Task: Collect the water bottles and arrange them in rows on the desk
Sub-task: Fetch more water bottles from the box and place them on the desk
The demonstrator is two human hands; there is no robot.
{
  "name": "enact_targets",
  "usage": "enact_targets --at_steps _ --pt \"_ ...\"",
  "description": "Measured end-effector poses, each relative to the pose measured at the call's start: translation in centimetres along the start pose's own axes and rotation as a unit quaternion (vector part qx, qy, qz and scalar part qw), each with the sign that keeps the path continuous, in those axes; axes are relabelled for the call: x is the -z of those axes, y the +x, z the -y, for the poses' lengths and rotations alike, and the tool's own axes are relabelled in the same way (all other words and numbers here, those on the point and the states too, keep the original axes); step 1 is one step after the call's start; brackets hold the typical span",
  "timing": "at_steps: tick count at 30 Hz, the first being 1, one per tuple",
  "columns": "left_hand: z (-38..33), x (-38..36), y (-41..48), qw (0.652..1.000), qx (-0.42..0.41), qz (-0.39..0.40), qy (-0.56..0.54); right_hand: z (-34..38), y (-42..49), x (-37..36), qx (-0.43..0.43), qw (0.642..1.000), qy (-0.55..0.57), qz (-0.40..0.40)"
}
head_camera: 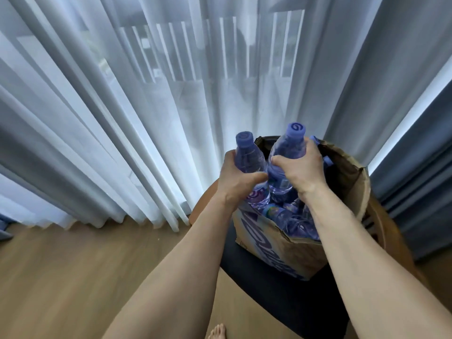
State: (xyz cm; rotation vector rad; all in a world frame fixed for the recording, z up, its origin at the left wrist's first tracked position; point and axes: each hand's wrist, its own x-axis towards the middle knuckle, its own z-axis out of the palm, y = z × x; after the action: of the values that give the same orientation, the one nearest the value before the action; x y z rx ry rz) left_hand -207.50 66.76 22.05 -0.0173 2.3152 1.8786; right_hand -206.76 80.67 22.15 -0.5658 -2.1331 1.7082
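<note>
Head view: the left hand (236, 178) is curled round the left bottle (245, 155), and the right hand (302, 167) grips the right bottle (289, 145). Both stand upright, side by side, at the open top of the box (288, 253). More bottles (286, 215) lie inside it. The box sits on a chair (281, 297) near the curtain (122, 94), over a wood floor (73, 277).

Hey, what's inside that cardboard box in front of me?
Packed water bottles with purple labels. The left hand grips the left bottle, the right hand the right bottle, above them. The right forearm and the cardboard box wall hide how many remain.
</note>
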Motion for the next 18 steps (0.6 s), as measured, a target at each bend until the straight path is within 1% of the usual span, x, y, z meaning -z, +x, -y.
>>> enact_targets --at_steps 4,7,12,18 --pt "-2.7 1.1 -2.0 0.988 -0.030 -0.118 -0.090 3.4 -3.1 0.8 0.052 0.998 0.025 -0.012" --pt "-3.6 3.2 -3.7 0.975 -0.049 -0.175 -0.130 5.0 -5.8 0.7 0.089 0.995 0.033 0.018" --pt "-3.0 8.3 -6.6 0.961 -0.041 -0.245 -0.121 6.3 -9.4 -1.3 0.101 0.989 0.035 0.104" --pt "-0.4 15.3 -10.1 0.933 0.002 -0.346 -0.093 7.2 -13.5 -8.0 0.103 0.978 0.004 0.182"
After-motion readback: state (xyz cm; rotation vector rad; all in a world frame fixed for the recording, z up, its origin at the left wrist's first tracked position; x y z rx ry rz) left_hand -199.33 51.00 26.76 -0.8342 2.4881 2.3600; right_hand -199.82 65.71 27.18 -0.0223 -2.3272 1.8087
